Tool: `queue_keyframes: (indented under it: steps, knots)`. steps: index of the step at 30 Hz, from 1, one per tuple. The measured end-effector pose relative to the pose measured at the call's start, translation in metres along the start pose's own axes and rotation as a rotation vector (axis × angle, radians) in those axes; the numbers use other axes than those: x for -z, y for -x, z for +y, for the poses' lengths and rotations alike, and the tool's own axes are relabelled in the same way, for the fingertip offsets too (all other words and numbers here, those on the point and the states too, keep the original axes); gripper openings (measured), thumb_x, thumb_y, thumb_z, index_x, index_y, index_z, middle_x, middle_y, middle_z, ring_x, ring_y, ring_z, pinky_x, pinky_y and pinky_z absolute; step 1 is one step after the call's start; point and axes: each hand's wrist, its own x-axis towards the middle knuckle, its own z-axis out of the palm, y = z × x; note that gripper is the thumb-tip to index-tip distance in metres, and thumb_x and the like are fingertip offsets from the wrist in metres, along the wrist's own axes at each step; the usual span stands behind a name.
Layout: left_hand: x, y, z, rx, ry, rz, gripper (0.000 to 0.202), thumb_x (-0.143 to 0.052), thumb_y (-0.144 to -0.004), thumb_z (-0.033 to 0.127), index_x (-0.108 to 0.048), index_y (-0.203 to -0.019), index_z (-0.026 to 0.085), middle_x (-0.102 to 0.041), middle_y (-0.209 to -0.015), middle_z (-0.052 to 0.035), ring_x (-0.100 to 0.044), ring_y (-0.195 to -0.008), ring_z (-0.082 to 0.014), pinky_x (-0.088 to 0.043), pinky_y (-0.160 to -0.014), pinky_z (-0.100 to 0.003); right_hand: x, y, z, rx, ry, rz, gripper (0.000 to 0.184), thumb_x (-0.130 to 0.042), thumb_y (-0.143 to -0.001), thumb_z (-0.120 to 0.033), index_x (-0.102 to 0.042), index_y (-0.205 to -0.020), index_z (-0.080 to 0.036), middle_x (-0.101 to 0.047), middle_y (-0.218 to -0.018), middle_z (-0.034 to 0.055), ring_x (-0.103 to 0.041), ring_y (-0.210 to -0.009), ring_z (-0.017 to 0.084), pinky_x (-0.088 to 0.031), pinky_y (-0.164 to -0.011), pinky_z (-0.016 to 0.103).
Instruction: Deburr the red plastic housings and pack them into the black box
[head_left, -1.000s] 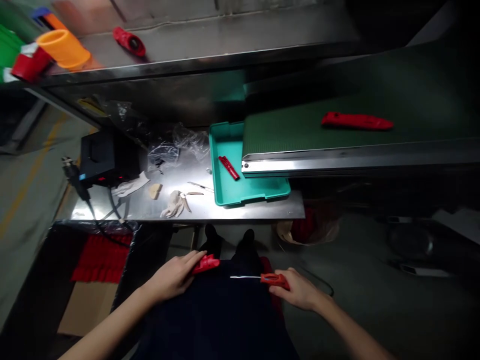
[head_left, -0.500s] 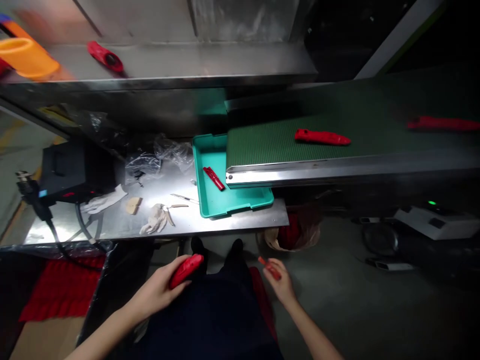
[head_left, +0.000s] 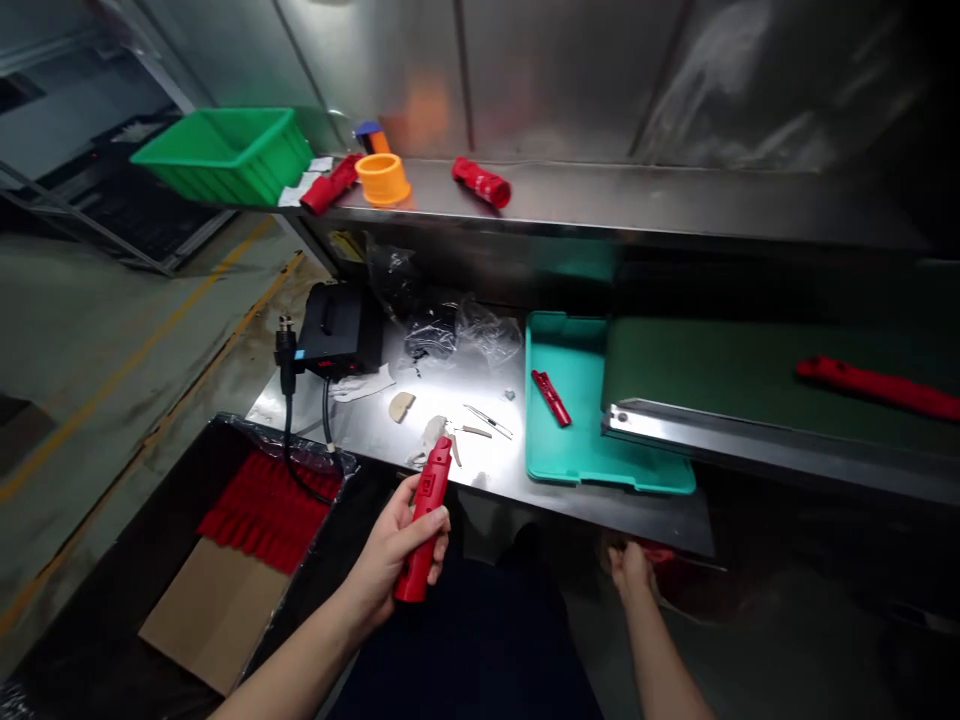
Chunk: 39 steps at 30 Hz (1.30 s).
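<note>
My left hand (head_left: 394, 555) grips a red plastic utility knife body (head_left: 425, 520), held upright in front of me. My right hand (head_left: 630, 570) is low at the bench's front edge, beside a dark bag with red contents (head_left: 660, 555). Its fingers are curled, and nothing shows in them. A small red part (head_left: 551, 397) lies in the teal tray (head_left: 592, 470). Another long red knife body (head_left: 877, 388) rests on the green conveyor belt (head_left: 697, 375), partly past the right edge of the light.
The steel bench (head_left: 480, 470) holds a black soldering station (head_left: 337, 330), plastic film, white gloves, and small blades. A black-lined box (head_left: 262, 510) with red pieces stands to my left. Above, a shelf carries a green bin (head_left: 221, 155), an orange cup (head_left: 382, 180), and red parts.
My view has swung up and left. My left hand has raised the red knife body upright. My right hand has moved down and right, and the small red piece no longer shows in it.
</note>
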Motion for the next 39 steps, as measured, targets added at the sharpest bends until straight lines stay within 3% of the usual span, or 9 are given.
queue_keyframes:
  steps: [4, 7, 9, 15, 22, 26, 33, 36, 39]
  knots:
    - [0.056, -0.013, 0.036, -0.015, 0.068, 0.055, 0.037, -0.078, -0.086, 0.036, -0.058, -0.111, 0.017, -0.060, -0.084, -0.0010, -0.053, -0.061, -0.0100, -0.050, -0.047, -0.021, -0.055, 0.061, -0.007, -0.087, 0.294, -0.209, 0.025, -0.065, -0.099, -0.037, -0.065, -0.109, -0.014, -0.068, -0.098, 0.0032, -0.067, -0.077, 0.014, -0.059, -0.067, 0.029]
    - [0.099, -0.022, 0.069, -0.073, 0.143, 0.079, 0.037, -0.076, -0.085, 0.035, -0.060, -0.113, 0.018, -0.060, -0.088, -0.0027, -0.058, -0.072, -0.0150, -0.058, -0.057, -0.027, -0.124, 0.099, -0.024, -0.028, 0.472, -0.374, 0.024, -0.066, -0.099, -0.037, -0.067, -0.096, -0.014, -0.067, -0.085, -0.0006, -0.064, -0.069, 0.012, -0.057, -0.063, 0.027]
    - [0.123, -0.028, 0.090, -0.105, 0.185, 0.083, 0.043, -0.076, -0.085, 0.032, -0.056, -0.122, 0.021, -0.061, -0.091, -0.0029, -0.060, -0.080, -0.0186, -0.060, -0.059, -0.030, -0.177, 0.107, -0.044, 0.056, 0.557, -0.461, 0.024, -0.066, -0.099, -0.038, -0.067, -0.094, -0.014, -0.067, -0.084, -0.0008, -0.065, -0.071, 0.013, -0.058, -0.067, 0.029]
    - [0.163, -0.042, 0.137, -0.068, 0.268, -0.014, 0.034, -0.072, -0.088, 0.029, -0.057, -0.117, 0.022, -0.063, -0.097, -0.0043, -0.060, -0.069, -0.0148, -0.050, -0.049, -0.024, -0.318, 0.065, -0.110, 0.313, 0.729, -0.579, 0.027, -0.063, -0.101, -0.040, -0.066, -0.108, -0.014, -0.069, -0.097, 0.0032, -0.068, -0.080, 0.016, -0.060, -0.074, 0.033]
    - [0.173, -0.042, 0.151, -0.109, 0.355, -0.001, 0.034, -0.070, -0.087, 0.026, -0.058, -0.118, 0.021, -0.064, -0.097, -0.0048, -0.061, -0.068, -0.0154, -0.054, -0.058, -0.029, -0.434, 0.010, -0.144, 0.554, 0.872, -0.687, 0.033, -0.064, -0.099, -0.037, -0.062, -0.126, -0.018, -0.064, -0.128, 0.0095, -0.066, -0.109, 0.024, -0.057, -0.094, 0.046]
    - [0.170, -0.037, 0.146, -0.129, 0.376, 0.124, 0.043, -0.072, -0.088, 0.028, -0.056, -0.127, 0.025, -0.065, -0.104, -0.0063, -0.064, -0.076, -0.0181, -0.055, -0.060, -0.029, -0.467, -0.007, -0.151, 0.601, 0.885, -0.794, 0.034, -0.065, -0.099, -0.037, -0.062, -0.127, -0.018, -0.063, -0.130, 0.0097, -0.065, -0.111, 0.025, -0.057, -0.095, 0.047]
    - [0.142, -0.036, 0.143, -0.150, 0.425, 0.378, 0.045, -0.073, -0.087, 0.029, -0.055, -0.128, 0.026, -0.066, -0.101, -0.0049, -0.063, -0.077, -0.0181, -0.056, -0.058, -0.029, -0.489, -0.008, -0.171, 0.474, 0.710, -0.905, 0.033, -0.065, -0.099, -0.036, -0.062, -0.126, -0.018, -0.063, -0.130, 0.0098, -0.065, -0.112, 0.025, -0.057, -0.095, 0.047]
    - [0.128, -0.041, 0.143, -0.191, 0.424, 0.467, 0.059, -0.074, -0.087, 0.028, -0.047, -0.140, 0.029, -0.066, -0.099, -0.0038, -0.063, -0.077, -0.0179, -0.056, -0.058, -0.029, -0.494, 0.008, -0.188, 0.333, 0.557, -0.965, 0.031, -0.065, -0.099, -0.037, -0.063, -0.123, -0.017, -0.065, -0.124, 0.0089, -0.066, -0.105, 0.023, -0.059, -0.090, 0.043]
    - [0.121, -0.051, 0.142, -0.224, 0.368, 0.526, 0.065, -0.073, -0.088, 0.028, -0.041, -0.144, 0.028, -0.067, -0.097, -0.0032, -0.063, -0.075, -0.0171, -0.056, -0.059, -0.029, -0.475, 0.045, -0.213, 0.143, 0.360, -1.059, 0.029, -0.062, -0.101, -0.041, -0.063, -0.115, -0.015, -0.067, -0.105, 0.0050, -0.066, -0.083, 0.016, -0.059, -0.072, 0.032]
